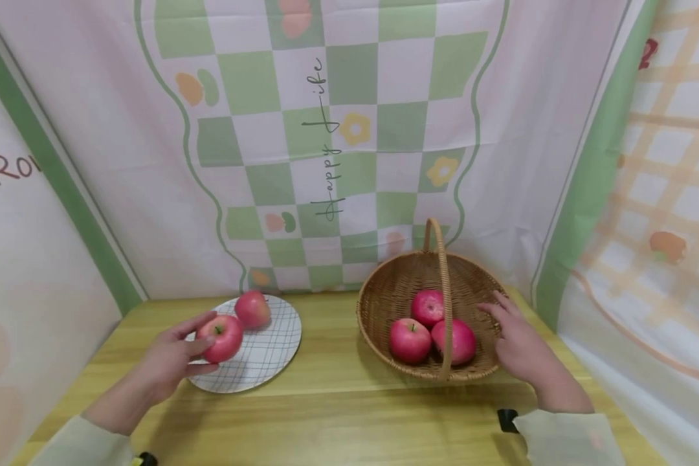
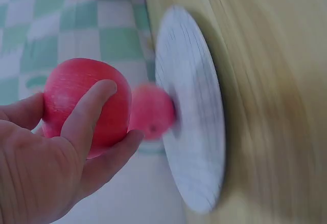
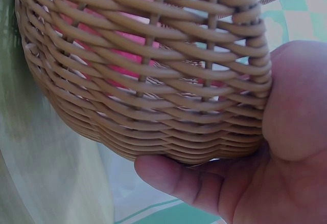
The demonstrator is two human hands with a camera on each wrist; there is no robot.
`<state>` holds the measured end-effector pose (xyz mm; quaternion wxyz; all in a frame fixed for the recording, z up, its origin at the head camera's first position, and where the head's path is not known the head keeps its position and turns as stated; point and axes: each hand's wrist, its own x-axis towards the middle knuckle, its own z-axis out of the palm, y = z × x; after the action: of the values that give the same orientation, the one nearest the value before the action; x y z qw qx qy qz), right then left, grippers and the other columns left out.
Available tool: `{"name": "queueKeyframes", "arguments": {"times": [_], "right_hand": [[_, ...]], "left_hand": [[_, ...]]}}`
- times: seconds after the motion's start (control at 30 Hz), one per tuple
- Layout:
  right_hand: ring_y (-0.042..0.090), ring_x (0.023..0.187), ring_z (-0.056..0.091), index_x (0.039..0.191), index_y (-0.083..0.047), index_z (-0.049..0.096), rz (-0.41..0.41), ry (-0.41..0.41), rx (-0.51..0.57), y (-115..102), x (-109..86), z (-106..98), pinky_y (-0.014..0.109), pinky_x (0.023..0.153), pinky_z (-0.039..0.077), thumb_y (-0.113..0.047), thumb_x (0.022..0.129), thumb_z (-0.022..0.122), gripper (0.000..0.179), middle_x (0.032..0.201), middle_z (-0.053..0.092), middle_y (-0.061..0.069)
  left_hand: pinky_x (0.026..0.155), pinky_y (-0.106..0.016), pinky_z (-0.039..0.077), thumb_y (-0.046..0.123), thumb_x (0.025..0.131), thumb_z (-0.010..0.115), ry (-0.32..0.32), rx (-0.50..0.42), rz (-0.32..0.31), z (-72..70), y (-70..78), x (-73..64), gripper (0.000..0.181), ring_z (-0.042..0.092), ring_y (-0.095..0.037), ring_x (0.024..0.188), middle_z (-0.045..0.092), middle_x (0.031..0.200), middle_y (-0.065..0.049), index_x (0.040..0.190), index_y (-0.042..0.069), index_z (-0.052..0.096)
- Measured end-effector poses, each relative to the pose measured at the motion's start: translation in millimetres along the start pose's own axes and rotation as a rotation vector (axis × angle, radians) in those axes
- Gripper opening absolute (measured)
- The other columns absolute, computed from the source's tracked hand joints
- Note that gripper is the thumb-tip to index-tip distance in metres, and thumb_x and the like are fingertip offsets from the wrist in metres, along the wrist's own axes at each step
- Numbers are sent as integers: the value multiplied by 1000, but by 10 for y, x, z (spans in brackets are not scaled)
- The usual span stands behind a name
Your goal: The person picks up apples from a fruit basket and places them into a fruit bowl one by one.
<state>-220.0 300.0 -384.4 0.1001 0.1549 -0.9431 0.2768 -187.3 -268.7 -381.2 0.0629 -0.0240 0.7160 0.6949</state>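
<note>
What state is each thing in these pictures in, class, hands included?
Round white plate with dark grid lines: lying flat
Brown wicker basket: open-topped, arched handle standing up
Left hand: gripping a round red apple
That apple: lifted clear of the plate
Other round red apple at left: resting on the plate
Three round red apples at right: lying inside the basket
Right hand: holding the basket's side

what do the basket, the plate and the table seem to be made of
Basket: looks like wicker, possibly a plastic imitation, with a slight sheen; woven strands and gaps show.
Plate: perhaps ceramic or melamine, smooth-looking with thin lines; the look doesn't settle which.
Table: wood or a wood-look surface, with streaky grain and a soft shine.
</note>
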Motion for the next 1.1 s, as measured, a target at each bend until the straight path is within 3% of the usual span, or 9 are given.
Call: {"name": "queueKeyframes", "arguments": {"times": [0.1, 0.27, 0.43, 0.63, 0.87, 1.0, 1.1], "right_hand": [[60, 138, 13, 142, 10, 41, 0, -1, 0, -1, -4, -11, 71, 105, 21, 19, 78, 38, 65, 156, 10, 35], [60, 138, 11, 143, 9, 41, 5, 3, 4, 2, -20, -10, 71, 106, 19, 19, 78, 39, 65, 157, 10, 34], [60, 138, 12, 144, 9, 39, 3, 3, 5, 4, -12, -11, 71, 105, 19, 17, 80, 40, 65, 157, 8, 34], [59, 138, 12, 144, 9, 38, 1, 7, 7, -21, -5, -5, 72, 105, 20, 17, 80, 40, 64, 158, 8, 33], [59, 138, 13, 143, 10, 39, 0, 9, 9, -33, -2, 10, 71, 105, 21, 18, 79, 42, 64, 157, 8, 34], [59, 138, 13, 143, 10, 39, 4, 8, 10, -27, -5, 7, 71, 106, 20, 18, 79, 42, 65, 158, 8, 34], [59, 138, 13, 143, 10, 39, 9, 9, 9, -22, -10, 5, 71, 106, 20, 18, 79, 41, 65, 158, 8, 34]], "left_hand": [[84, -44, 56, 0, 102, 50, 44, 55, -23, -144, -48, 28, 62, 61, -26, 101, 20, 152, -33, 158, 4, 23], [87, -45, 54, 3, 103, 49, 89, 114, -46, -263, -155, 139, 61, 47, -38, 120, 16, 155, -32, 158, 6, 22], [88, -43, 54, 4, 103, 49, 128, 198, -46, -315, -269, 259, 61, 37, -47, 130, 11, 158, -32, 158, 7, 24], [85, -40, 56, 5, 103, 50, 173, 321, -42, -295, -284, 314, 59, 43, -42, 123, 16, 155, -35, 157, 6, 28], [90, -43, 53, 5, 104, 49, 203, 329, -60, -367, -351, 409, 59, 33, -46, 132, 12, 156, -35, 158, 8, 26], [101, -47, 45, 7, 104, 48, 196, 368, -59, -421, -349, 444, 59, 24, -47, 139, 9, 158, -34, 158, 10, 24], [100, -46, 46, 10, 106, 45, 188, 353, -75, -466, -336, 467, 59, 25, -47, 139, 4, 159, -32, 159, 13, 20]]}}
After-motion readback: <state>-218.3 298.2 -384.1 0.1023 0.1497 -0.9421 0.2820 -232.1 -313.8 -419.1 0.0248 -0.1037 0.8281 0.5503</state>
